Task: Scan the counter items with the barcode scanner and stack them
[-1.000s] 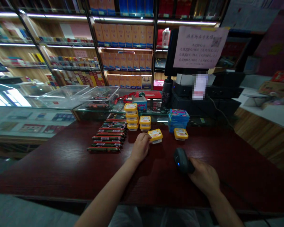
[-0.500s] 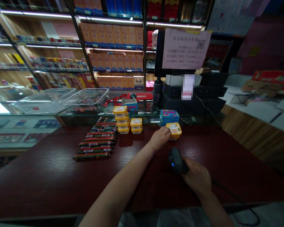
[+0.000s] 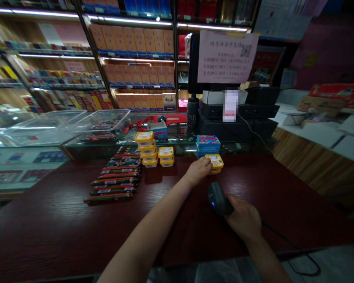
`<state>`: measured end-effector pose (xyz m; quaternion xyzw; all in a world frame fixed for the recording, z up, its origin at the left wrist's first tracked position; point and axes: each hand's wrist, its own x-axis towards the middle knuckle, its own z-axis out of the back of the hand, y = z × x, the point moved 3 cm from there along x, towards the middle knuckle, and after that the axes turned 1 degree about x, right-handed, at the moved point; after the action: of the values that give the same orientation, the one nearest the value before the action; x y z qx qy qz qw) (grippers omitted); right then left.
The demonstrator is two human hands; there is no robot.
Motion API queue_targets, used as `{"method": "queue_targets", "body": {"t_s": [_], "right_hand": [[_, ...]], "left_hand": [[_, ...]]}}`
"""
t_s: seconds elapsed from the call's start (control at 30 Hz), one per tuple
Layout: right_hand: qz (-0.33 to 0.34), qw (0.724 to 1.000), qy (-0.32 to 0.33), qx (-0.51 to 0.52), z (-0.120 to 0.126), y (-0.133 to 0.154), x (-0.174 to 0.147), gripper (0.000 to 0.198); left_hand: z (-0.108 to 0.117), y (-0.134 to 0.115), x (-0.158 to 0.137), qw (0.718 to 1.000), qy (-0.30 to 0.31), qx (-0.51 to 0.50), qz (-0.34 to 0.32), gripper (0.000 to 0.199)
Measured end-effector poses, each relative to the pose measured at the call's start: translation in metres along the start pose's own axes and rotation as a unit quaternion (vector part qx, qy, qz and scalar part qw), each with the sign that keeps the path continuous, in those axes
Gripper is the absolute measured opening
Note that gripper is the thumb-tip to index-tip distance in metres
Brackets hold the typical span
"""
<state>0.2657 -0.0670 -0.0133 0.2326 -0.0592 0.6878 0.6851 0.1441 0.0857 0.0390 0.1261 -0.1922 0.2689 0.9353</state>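
My left hand [image 3: 198, 170] reaches across the counter, its fingers closed on the left side of a small yellow-lidded tub [image 3: 214, 161] that sits on another like it. My right hand [image 3: 244, 218] is wrapped round the handle of a black barcode scanner [image 3: 217, 199], whose blue light is lit. The scanner's head is just in front of the tubs. Left of my hand, more yellow tubs [image 3: 147, 149] stand in two stacks. A row of sausage-like sticks in dark red and green wrappers [image 3: 115, 181] lies beside them. Behind the held tub is a stack of blue boxes [image 3: 208, 144].
Clear plastic trays [image 3: 103, 124] and an open blue carton [image 3: 157, 131] rest on the glass display behind. A monitor backed with a paper sign [image 3: 227, 59] stands at the back, next to a black bottle [image 3: 192, 114]. The scanner's cable [image 3: 286, 239] trails over the right front edge.
The whole view has shifted slightly, so things appear a little further left. Both hands keep nearly the same positions, the left at the tub and the right round the scanner.
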Motion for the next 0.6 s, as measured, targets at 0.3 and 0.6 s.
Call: {"method": "queue_targets", "body": {"t_s": [0.3,0.6], "right_hand": [[-0.012,1.000,0.000,-0.003,-0.001,-0.001,0.000,0.018],[0.003,1.000,-0.012,-0.010,0.002,0.002,-0.003,0.024]], "left_hand": [[-0.003,0.008,-0.001,0.995,-0.024,-0.082,0.056,0.016],[0.010,0.034,-0.042,0.982,-0.118,-0.068,0.131,0.022]]}}
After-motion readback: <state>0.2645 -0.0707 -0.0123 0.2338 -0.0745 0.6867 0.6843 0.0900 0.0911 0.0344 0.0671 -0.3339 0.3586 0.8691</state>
